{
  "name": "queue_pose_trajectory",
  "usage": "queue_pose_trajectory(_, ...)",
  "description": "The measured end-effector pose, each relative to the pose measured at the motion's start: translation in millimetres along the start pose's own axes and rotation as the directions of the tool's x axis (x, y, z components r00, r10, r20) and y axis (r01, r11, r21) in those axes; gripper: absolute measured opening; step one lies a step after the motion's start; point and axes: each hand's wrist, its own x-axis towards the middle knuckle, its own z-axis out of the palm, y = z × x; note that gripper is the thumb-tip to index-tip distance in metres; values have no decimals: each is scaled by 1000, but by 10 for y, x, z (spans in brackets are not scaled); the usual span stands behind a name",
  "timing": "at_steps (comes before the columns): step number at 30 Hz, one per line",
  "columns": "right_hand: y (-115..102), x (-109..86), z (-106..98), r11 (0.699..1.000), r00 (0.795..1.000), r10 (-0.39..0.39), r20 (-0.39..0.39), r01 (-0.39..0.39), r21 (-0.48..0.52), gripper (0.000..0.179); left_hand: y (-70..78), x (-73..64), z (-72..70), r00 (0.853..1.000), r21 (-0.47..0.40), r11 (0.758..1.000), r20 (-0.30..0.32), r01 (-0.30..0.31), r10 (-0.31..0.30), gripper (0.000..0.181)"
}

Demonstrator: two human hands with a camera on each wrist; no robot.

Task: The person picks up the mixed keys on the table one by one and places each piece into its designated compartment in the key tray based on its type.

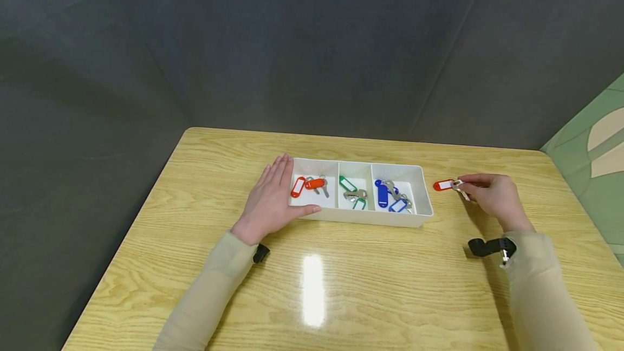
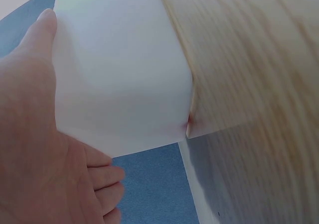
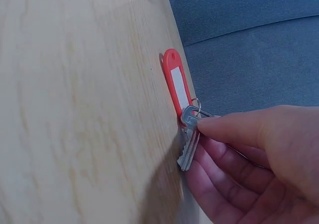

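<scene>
My right hand (image 1: 497, 196) pinches a bunch of keys (image 3: 188, 134) by the ring end, between thumb and fingertips. A red key tag (image 1: 443, 184) with a white label hangs from that ring, low over the table to the right of the tray. At the left end of the white divided tray (image 1: 361, 216), my left hand (image 1: 273, 199) rests with straight fingers along the end wall and the thumb at the front rim. Inside the tray, red-tagged keys (image 1: 314, 183) lie left, green-tagged keys (image 1: 356, 194) in the middle and blue-tagged keys (image 1: 383, 195) right.
The wooden table (image 1: 390, 286) reaches forward to a dark grey cloth panel (image 1: 312, 58). A green patterned surface (image 1: 599, 177) borders it at the right. Each wrist wears a black camera strap (image 1: 492, 246).
</scene>
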Motion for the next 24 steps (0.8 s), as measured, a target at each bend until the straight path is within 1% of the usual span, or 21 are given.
queue_pose_trajectory(4,4,1,-1,1000,1000,-7,-6,7,5,37,1,2,0,1000,-1,1000,-5,-1,1,125)
queue_pose_trajectory(12,13,2,7,1000,1000,11,-13,-11,16,39,-3,1,-3,1000,2,1000,0,3,-3,125)
queue_pose_trajectory(18,-11,-13,5,1000,999,12,-38,-11,13,39,-8,-5,-7,1000,6,1000,-3,1,-1,125)
queue_pose_trajectory(24,-46,-83,-47,998,999,6,-38,-3,66,44,-4,-5,-7,1000,0,1000,-12,-7,7,125)
